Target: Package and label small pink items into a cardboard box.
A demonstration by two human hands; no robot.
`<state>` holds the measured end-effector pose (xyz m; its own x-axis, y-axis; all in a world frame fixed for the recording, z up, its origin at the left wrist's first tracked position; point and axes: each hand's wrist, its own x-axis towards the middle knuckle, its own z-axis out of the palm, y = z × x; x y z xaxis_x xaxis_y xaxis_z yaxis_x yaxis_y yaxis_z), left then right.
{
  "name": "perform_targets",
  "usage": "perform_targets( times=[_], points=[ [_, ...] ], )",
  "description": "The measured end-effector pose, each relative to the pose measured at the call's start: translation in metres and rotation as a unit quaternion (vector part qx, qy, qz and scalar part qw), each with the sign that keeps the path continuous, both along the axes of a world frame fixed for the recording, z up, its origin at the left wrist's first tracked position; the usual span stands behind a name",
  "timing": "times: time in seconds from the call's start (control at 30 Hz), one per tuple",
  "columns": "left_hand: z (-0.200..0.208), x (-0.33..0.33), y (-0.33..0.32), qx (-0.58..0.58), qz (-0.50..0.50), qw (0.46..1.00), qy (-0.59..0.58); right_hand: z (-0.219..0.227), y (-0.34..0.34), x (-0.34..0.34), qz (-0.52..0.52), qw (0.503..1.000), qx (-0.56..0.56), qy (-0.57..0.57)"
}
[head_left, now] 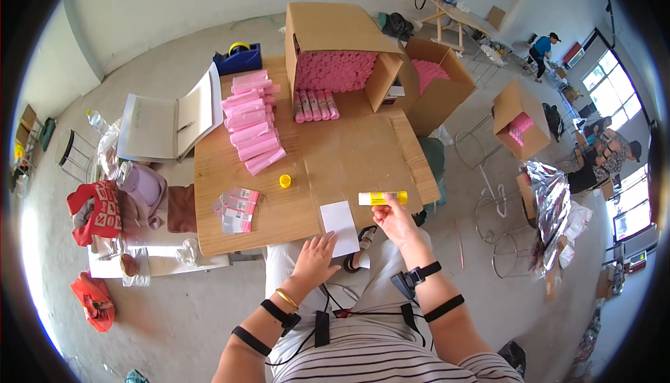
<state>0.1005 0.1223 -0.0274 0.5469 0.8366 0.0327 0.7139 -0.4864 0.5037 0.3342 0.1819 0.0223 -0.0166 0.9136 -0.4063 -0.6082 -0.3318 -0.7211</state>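
My right hand [397,225] is closed around a yellow and white glue stick [371,199], held sideways above the table's near edge. A blank white sheet of paper [339,221] lies partly over that edge. On its lower left side rests my left hand [316,263], fingers stretched out and holding nothing. The glue stick's yellow cap [285,181] stands apart on the wooden table [296,212]. Left of the cap is a small pile of printed pink and grey labels [239,208]. Behind them, pink plastic rolls [251,125] lie stacked in a long heap.
An open cardboard box [335,27] full of pink rolls stands at the table's back. Another box [440,97] is beside it. A blue tape dispenser [241,61] and an open ring binder [157,125] sit back left. People work far right.
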Motion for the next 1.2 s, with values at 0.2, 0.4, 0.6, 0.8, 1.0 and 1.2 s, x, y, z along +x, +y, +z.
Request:
perform_targets(
  times=[0.2, 0.4, 0.6, 0.8, 1.0, 1.2],
  points=[
    [-0.005, 0.026, 0.006, 0.068, -0.029, 0.991, 0.114, -0.027, 0.008, -0.022, 0.059, 0.984, -0.001, -0.167],
    [-0.009, 0.04, 0.005, 0.077, 0.003, 0.989, 0.13, -0.04, 0.008, -0.039, 0.149, 0.942, 0.088, -0.287],
    [-0.017, 0.046, 0.003, 0.112, 0.016, 0.971, 0.212, -0.034, 0.014, -0.059, 0.224, 0.818, 0.188, -0.495],
    [-0.024, 0.053, -0.004, 0.086, -0.015, 0.953, 0.29, -0.021, 0.019, -0.078, 0.264, 0.712, 0.258, -0.598],
    [-0.02, 0.057, -0.002, 0.182, 0.015, 0.939, 0.293, -0.015, 0.033, -0.077, 0.223, 0.661, 0.296, -0.653],
    [-0.017, 0.057, 0.0, 0.079, -0.054, 0.939, 0.33, -0.009, 0.025, -0.081, 0.298, 0.666, 0.273, -0.627]
  ],
)
